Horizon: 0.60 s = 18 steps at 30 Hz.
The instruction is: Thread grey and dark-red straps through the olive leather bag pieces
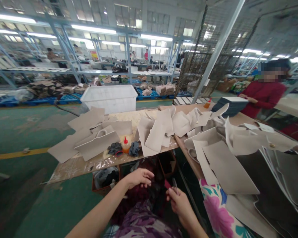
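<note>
My left hand (140, 178) is over my lap, in front of the table edge, with fingers loosely bent and apart and nothing visible in them. To its right, my right hand (177, 200) is closed around a small, slim metal tool (174, 182); its exact kind is too small to tell. Beyond both hands, beige flat cut pieces (160, 130) lie overlapping on the table (72, 170). A squeeze bottle (125, 145) with a red tip and amber liquid stands there between crumpled dark cloths (134, 149). More beige pieces (229, 165) are heaped at my right.
Beneath the table edge stands a box (105, 190) with a plastic bag inside. A floral cloth (217, 206) hangs at the right. Behind the table is a white bin (109, 99). A person in red (265, 94) works by a dark stack (229, 105) at the right.
</note>
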Each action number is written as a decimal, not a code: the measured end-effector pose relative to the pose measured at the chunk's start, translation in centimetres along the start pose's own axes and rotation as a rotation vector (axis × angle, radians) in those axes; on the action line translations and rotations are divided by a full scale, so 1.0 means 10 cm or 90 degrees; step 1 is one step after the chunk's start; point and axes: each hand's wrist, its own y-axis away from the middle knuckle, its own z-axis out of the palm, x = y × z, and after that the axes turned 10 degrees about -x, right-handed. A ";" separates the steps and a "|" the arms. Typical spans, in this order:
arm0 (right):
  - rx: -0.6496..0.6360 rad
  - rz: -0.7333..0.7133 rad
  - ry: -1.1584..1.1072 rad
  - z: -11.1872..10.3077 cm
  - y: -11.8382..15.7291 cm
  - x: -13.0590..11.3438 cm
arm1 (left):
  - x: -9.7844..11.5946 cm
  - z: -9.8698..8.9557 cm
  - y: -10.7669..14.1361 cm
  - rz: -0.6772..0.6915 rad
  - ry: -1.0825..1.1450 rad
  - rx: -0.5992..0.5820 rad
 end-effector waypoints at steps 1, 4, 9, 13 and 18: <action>0.039 -0.044 -0.018 -0.08 0.03 -0.13 | -0.02 -0.14 0.06 -0.001 -0.027 0.050; 0.140 -0.219 -0.071 -0.27 0.20 -0.65 | -0.06 -0.50 0.25 -0.008 -0.122 0.169; 0.126 -0.365 -0.065 -0.15 0.55 -1.32 | 0.15 -0.34 0.24 0.062 -0.270 0.209; 0.005 -0.295 -0.036 0.08 0.72 -1.30 | 0.63 0.55 -0.05 0.288 -0.268 -0.001; 0.097 -0.378 -0.107 -0.21 1.11 -1.24 | 1.01 1.34 -0.25 0.263 0.002 -0.398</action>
